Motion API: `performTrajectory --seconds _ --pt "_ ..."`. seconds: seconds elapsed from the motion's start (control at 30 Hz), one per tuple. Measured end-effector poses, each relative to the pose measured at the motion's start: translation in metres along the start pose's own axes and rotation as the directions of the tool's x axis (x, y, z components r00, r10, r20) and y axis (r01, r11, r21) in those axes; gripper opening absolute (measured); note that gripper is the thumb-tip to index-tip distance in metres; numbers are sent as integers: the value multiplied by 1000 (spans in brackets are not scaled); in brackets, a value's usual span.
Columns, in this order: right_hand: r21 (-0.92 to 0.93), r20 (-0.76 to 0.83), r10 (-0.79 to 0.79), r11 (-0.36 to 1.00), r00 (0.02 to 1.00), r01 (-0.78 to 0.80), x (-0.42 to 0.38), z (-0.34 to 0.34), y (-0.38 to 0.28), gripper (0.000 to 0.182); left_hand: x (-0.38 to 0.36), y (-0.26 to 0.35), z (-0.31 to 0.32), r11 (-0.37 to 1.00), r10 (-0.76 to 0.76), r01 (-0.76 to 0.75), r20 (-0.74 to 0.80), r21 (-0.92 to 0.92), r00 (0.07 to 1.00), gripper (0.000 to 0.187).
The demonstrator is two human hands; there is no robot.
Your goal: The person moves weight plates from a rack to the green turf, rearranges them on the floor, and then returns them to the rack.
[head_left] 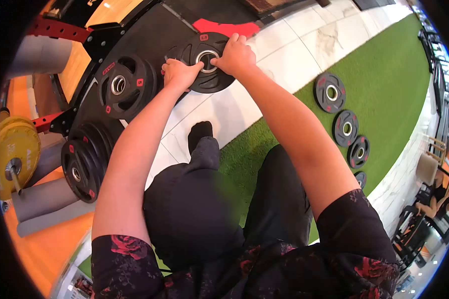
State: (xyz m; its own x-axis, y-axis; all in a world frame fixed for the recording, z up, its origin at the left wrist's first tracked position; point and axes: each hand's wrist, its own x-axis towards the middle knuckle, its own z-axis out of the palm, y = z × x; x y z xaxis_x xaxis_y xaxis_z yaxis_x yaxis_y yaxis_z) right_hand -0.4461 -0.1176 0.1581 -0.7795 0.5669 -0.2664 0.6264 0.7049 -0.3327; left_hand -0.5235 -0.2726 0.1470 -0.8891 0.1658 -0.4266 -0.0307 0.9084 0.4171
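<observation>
Out ahead of me, both arms reach to a black weight plate [210, 84] with a metal ring in its centre and a small red label at the top. My left hand [181, 74] grips its left side, thumb at the centre ring. On the right side, my right hand [237, 56] curls its fingers over the rim, with its thumb also at the ring. Part of another black plate shows behind the left hand. Close by on the left stands a group of larger black plates [147, 94] with red markings.
Further left are another stack of black plates [76, 158], a yellow plate [27, 149] on a bar, and grey rollers [50, 207]. Several smaller plates [329, 103] lie in a row on green turf [384, 65]. White tiles [279, 55] run beside a black mat. A person sits far right.
</observation>
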Motion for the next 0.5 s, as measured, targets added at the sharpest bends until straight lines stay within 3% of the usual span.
performTrajectory --seconds 0.1,0.17,0.23,0.37,0.43,0.5 --pt "-40 93 -57 997 994 61 32 29 -28 98 28 -25 -3 996 -74 74 19 -47 997 101" --pt "-80 66 -125 988 990 130 47 48 -38 100 47 -39 3 990 -137 138 27 -39 990 99" --pt "-83 109 -158 982 981 168 56 58 -45 101 61 -56 14 995 -81 83 -52 47 995 104" --pt "-156 141 -190 965 972 211 71 67 -44 102 73 -66 28 993 -77 81 -48 85 996 103" --pt "-148 62 -253 954 966 259 72 78 -39 95 80 -73 39 994 -1 12 -101 111 995 102" --pt "-173 -88 -397 909 914 378 76 99 -32 63 99 -89 48 927 252 -240 -5 287 968 95"
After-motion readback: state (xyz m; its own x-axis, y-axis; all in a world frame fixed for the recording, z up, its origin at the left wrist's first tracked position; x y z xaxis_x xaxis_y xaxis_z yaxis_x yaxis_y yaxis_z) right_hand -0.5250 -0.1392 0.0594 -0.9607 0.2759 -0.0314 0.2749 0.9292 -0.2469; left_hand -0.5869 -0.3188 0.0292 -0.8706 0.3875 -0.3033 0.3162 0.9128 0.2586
